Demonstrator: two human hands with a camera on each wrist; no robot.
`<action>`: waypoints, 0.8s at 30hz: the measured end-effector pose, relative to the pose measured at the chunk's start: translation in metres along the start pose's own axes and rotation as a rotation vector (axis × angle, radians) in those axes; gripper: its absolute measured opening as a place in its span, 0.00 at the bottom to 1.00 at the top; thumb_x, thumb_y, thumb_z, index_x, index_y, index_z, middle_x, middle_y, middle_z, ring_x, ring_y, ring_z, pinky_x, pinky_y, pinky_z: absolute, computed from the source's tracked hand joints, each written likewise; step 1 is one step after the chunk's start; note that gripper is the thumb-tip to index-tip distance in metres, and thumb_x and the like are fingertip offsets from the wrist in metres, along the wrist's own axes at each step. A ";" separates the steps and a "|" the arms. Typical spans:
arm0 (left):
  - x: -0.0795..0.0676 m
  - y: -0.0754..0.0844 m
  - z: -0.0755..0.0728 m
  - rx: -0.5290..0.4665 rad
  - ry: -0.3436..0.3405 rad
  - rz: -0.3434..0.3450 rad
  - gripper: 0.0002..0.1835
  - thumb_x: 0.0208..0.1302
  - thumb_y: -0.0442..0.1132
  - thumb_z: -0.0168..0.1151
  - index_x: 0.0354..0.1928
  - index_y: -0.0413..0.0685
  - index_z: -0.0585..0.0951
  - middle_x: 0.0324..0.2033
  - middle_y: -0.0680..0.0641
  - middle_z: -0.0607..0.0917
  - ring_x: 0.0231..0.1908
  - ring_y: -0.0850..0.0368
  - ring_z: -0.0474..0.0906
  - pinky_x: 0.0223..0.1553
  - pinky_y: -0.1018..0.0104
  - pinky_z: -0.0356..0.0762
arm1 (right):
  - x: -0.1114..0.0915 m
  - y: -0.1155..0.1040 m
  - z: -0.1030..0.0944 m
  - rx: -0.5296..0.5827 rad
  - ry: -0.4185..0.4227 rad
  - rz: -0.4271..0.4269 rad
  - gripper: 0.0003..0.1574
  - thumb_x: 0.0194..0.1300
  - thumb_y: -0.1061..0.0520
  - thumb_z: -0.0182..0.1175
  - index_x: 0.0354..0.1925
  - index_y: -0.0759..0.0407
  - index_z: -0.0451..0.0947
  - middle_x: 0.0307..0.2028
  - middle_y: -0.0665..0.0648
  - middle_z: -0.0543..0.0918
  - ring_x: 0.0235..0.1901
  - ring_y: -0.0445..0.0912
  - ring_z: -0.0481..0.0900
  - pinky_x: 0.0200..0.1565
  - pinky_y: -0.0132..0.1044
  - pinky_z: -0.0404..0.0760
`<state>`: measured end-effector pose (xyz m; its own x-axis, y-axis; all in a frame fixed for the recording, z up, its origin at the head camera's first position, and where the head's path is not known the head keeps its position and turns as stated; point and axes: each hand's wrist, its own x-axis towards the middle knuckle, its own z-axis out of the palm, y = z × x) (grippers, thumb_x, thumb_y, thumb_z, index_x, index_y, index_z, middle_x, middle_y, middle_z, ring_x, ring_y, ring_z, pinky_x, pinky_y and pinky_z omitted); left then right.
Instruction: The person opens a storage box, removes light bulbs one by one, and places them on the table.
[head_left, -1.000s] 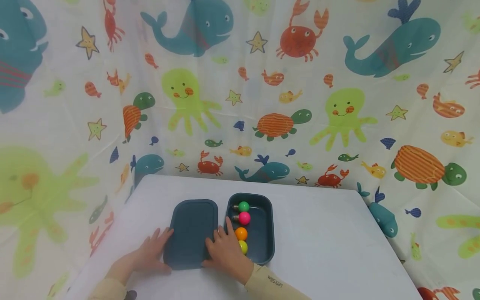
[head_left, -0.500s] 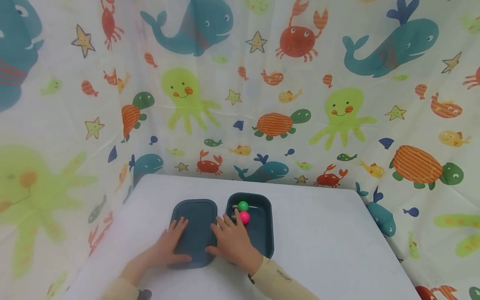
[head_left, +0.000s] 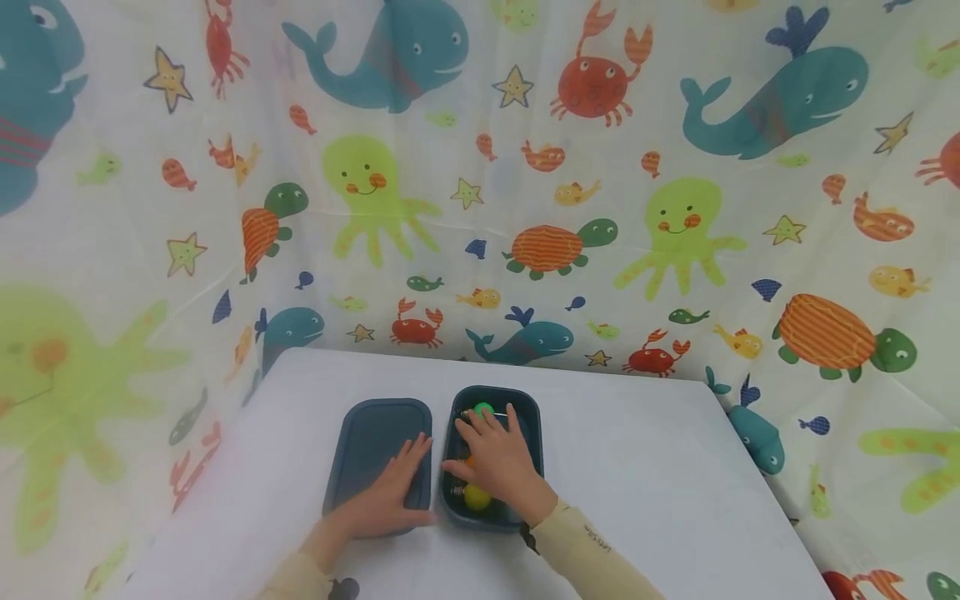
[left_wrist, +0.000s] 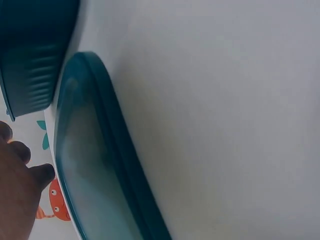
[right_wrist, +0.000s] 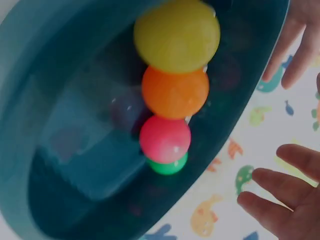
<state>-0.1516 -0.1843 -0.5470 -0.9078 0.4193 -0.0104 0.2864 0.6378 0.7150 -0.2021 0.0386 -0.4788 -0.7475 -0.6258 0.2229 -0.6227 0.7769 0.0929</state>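
Dark teal box (head_left: 480, 523) sits on table, mid-scene, right of the lid. Four bulbs inside, lined up along its left wall: yellow bulb (right_wrist: 177, 37) nearest, then orange bulb (right_wrist: 175, 94), pink bulb (right_wrist: 165, 137), green bulb (right_wrist: 169, 167) farthest. Yellow and orange show threaded bases pointing left. Right hand (head_left: 498, 462) is over the box, fingers straight and spread, nothing gripped; it hides the pink bulb in the head view. Can't tell if it touches anything. Matching lid (head_left: 371, 446) lies flat just left of the box, apart from it. Left hand (head_left: 386, 500) is over the lid's near right part, fingers extended, thumb out, holding nothing; contact unclear. Beige sleeves (head_left: 588, 550). White table (head_left: 637, 475); sea-animal curtain (head_left: 551, 150) behind, on the far side.
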 end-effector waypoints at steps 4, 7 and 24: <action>0.004 0.009 0.008 -0.019 -0.020 -0.006 0.58 0.57 0.62 0.67 0.78 0.52 0.41 0.77 0.42 0.39 0.74 0.36 0.32 0.68 0.29 0.38 | -0.002 0.013 -0.002 0.058 -0.019 0.045 0.44 0.62 0.25 0.53 0.65 0.50 0.73 0.65 0.56 0.74 0.66 0.54 0.69 0.67 0.66 0.56; 0.007 0.016 0.012 -0.042 -0.038 -0.013 0.59 0.56 0.62 0.68 0.78 0.52 0.42 0.77 0.43 0.38 0.74 0.35 0.32 0.68 0.30 0.37 | -0.004 0.023 -0.002 0.073 -0.031 0.082 0.44 0.62 0.25 0.54 0.66 0.49 0.72 0.64 0.57 0.74 0.65 0.56 0.69 0.67 0.67 0.55; 0.015 0.028 0.028 -0.136 -0.080 -0.117 0.61 0.54 0.62 0.70 0.78 0.53 0.40 0.77 0.41 0.40 0.74 0.36 0.40 0.66 0.29 0.46 | -0.002 0.061 0.003 0.102 -0.044 0.169 0.43 0.62 0.29 0.58 0.64 0.55 0.74 0.61 0.59 0.77 0.62 0.58 0.73 0.65 0.68 0.57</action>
<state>-0.1482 -0.1416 -0.5469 -0.9038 0.4007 -0.1503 0.1313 0.5939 0.7937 -0.2393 0.0869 -0.4762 -0.8514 -0.4910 0.1844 -0.5060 0.8615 -0.0418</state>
